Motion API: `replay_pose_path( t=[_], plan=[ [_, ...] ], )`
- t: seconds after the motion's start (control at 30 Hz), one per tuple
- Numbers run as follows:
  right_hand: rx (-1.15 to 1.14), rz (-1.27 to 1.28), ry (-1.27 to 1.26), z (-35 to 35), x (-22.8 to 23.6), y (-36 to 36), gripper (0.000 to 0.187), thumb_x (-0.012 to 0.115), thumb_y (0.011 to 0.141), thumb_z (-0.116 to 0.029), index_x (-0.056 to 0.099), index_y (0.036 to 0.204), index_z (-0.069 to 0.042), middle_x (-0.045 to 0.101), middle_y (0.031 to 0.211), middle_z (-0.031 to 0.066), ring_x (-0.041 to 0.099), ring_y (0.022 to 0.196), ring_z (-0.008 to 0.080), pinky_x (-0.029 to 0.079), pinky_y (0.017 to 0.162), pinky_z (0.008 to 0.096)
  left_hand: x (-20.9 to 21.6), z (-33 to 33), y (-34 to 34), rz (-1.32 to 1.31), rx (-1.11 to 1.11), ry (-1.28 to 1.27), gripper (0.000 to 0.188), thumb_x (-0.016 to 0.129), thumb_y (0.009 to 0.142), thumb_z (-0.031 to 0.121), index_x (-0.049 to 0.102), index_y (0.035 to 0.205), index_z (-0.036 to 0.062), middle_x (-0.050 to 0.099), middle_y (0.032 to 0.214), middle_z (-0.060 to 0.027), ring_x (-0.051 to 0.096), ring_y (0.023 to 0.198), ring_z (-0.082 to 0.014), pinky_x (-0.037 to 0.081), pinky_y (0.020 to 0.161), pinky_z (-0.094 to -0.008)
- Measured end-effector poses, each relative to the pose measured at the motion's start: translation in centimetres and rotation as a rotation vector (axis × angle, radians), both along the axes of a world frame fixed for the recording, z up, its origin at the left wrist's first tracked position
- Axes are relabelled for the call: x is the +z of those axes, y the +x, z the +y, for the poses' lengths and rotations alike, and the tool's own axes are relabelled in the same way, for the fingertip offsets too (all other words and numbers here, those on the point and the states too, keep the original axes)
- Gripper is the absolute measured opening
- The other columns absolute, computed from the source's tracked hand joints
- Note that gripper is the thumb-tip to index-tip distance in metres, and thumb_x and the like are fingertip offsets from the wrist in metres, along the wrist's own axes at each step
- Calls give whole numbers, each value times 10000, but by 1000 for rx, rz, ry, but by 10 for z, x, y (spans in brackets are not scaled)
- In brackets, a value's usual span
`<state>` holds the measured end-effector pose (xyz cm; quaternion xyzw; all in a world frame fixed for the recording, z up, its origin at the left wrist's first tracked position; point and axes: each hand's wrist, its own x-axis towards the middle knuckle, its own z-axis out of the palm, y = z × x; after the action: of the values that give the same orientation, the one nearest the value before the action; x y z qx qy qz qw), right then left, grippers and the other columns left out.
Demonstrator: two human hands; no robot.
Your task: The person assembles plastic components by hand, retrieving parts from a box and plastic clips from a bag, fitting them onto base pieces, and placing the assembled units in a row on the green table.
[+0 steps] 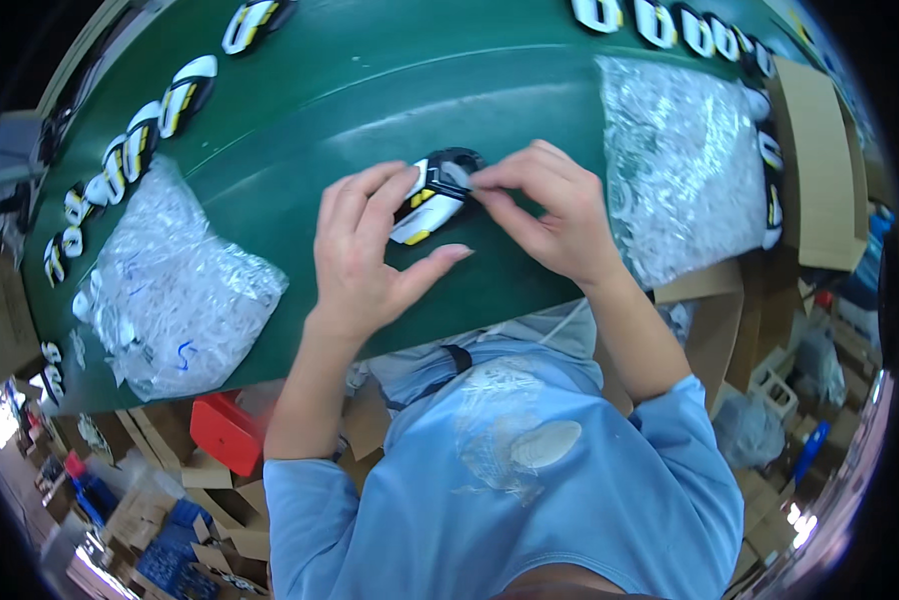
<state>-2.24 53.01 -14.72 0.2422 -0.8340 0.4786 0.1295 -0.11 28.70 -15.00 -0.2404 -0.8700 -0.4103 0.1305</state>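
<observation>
Working beyond the green desk's (pixel 400 110) near edge, the left hand (pixel 358 250) lays fingers against a white-and-black part (pixel 432 212), thumb spread wide; the right hand (pixel 562 215) nearly pinches at its dark end, hold undeterminable from here. Clear bags (pixel 685 170) flank both; open surface extends beyond, toward similar units (pixel 657 22).

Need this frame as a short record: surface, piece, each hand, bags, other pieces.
Surface: green table
Piece: white, black and yellow piece, lying between the hands
Left hand: fingers at the piece's left side, thumb apart from it
Right hand: thumb and forefinger at its dark end; whether they grip a small part is unclear
Bags: clear plastic bag on the left, another on the right
Others: similar pieces along the left and upper right edges
</observation>
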Motion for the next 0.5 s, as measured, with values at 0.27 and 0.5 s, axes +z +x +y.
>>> replay_pose_path(
  t=[0.27,0.5],
  plan=[
    [87,-20,183,4,-9,-6,154,789,899,-93,781,1053,-83,726,936,87,694,888,308,574,816,425,-28,16,-7,20,-33,-252,778,948,778,273,638,1452,40,665,1381,-165,626,1223,-375,468,1041,-473],
    [254,1,214,9,-9,-24,162,789,910,-127,785,1066,-81,709,942,84,684,905,306,583,805,430,-33,18,-8,41,-16,-219,721,923,791,280,666,1441,103,671,1306,-99,628,1160,-316,471,981,-461]
  ],
)
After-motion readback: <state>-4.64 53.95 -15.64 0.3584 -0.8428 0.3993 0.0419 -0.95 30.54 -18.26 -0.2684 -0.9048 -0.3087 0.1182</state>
